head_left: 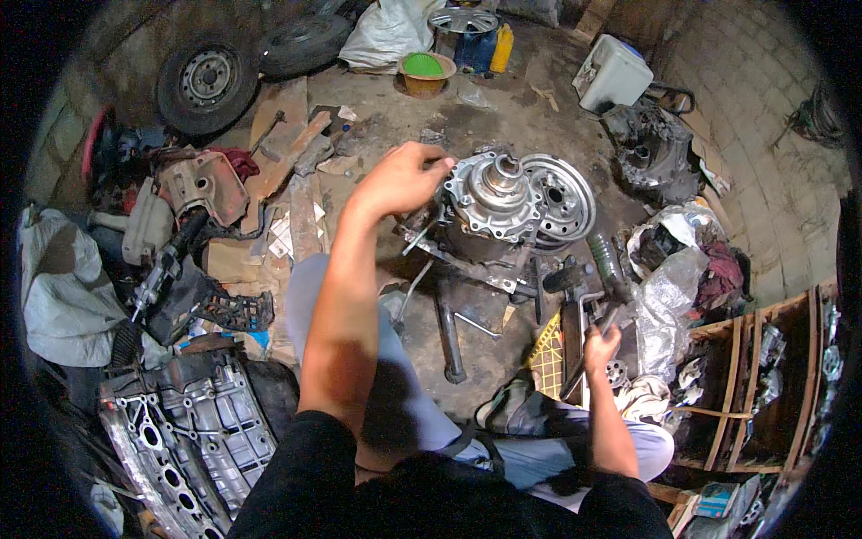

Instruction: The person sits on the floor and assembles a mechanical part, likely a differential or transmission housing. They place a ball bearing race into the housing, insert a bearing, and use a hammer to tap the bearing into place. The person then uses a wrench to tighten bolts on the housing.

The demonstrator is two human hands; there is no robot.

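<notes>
A round silver gearbox housing [494, 199] with a bolt-hole flange and a central shaft stands upright in front of me on a dark greasy base. My left hand [409, 178] is at its left rim, fingers bent and drawn together; the fingertips seem to touch the flange and are partly hidden. Low on the right, my right hand [602, 349] is closed round a dark bar-like tool [612, 318], whose far end I cannot make out. Against the housing's right side leans a silver steel wheel rim [575, 199].
Below the housing lie a dark metal pipe [451, 334] and a thin metal rod [477, 325]. A yellow perforated plate [546, 357] and a green ribbed bottle [607, 262] are near my right hand. An engine block [211, 409] sits at left; tyres [208, 83] lean behind.
</notes>
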